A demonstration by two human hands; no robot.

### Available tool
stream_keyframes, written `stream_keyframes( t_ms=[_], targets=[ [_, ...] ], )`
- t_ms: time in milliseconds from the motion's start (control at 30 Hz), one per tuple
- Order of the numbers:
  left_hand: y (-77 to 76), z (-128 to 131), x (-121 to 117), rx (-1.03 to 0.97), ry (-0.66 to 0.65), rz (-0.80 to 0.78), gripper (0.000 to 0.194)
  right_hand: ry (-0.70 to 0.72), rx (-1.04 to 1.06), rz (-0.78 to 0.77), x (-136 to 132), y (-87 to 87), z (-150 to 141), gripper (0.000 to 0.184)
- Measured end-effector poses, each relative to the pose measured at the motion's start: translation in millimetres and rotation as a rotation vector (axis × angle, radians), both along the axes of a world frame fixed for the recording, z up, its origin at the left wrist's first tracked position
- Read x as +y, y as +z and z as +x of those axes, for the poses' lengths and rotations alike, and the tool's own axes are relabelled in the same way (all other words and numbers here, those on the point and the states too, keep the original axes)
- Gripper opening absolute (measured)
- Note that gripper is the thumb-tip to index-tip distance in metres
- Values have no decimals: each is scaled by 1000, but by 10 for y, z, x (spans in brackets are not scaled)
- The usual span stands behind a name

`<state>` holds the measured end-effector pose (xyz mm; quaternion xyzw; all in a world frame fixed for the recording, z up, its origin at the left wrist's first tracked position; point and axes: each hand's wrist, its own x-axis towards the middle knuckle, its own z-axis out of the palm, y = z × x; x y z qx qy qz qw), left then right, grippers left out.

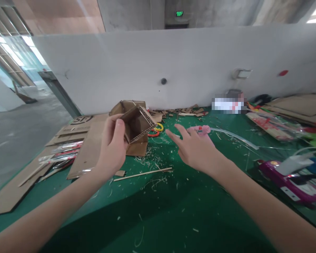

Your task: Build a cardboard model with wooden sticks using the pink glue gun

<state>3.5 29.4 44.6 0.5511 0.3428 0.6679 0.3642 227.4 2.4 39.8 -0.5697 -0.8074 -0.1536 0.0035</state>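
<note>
1. The left hand [113,146] pinches a small open cardboard box [137,124], held tilted above the bench [158,218], left of centre.
2. The right hand [196,149] hangs with its fingers spread wide, just beside the pink glue gun [205,129]; I can't tell if they touch.
3. A thin wooden stick [143,174] lies nearer, between the forearms.
4. Cardboard scraps [198,110] lie at the far side.
5. A purple power strip [292,188] sits at right.
</note>
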Motion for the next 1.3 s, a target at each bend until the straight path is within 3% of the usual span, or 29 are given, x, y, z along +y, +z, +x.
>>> stream_keyframes(
  t_ms=[100, 167, 233, 300, 367, 533, 633, 767, 867, 1100, 1200, 1300],
  targets=[
    [-20, 44, 4, -116, -94, -137, 20, 68, 343, 126, 123, -24, -1, 58],
    [-38, 63, 10, -153, -134, -203, 19, 125, 766, 4, 174, -53, -39, 47],
    [-59, 74, 12, -167, -178, -257, 19, 160, 1158, -217, 191, -100, -93, 40],
    [-89, 81, 11, -158, -206, -311, 23, 194, 1340, -363, 183, -167, -142, 35],
    [-134, 86, 14, -131, -241, -379, 29, 222, 1352, -329, 171, -252, -170, 29],
    [-276, 88, 38, -79, -405, -515, 34, 178, 1223, -78, 184, -447, -164, 10],
    [-332, 89, 43, -38, -492, -589, 36, 152, 1068, -101, 185, -487, -162, 11],
    [-381, 115, 42, -17, -447, -587, 31, 89, 987, -177, 170, -491, -208, 15],
    [-438, 146, 49, -90, -395, -545, 31, 54, 1206, -370, 171, -487, -247, 18],
    [-470, 192, 1, -213, -369, -505, 28, -33, 1972, -1078, 137, -416, -219, 27],
    [-403, 137, -26, -200, -434, -484, 41, 8, 2107, -1114, 117, -428, -207, 31],
    [-353, 23, 1, -132, -683, -505, 54, 138, 2060, -982, 123, -474, -192, 30]
  ],
)
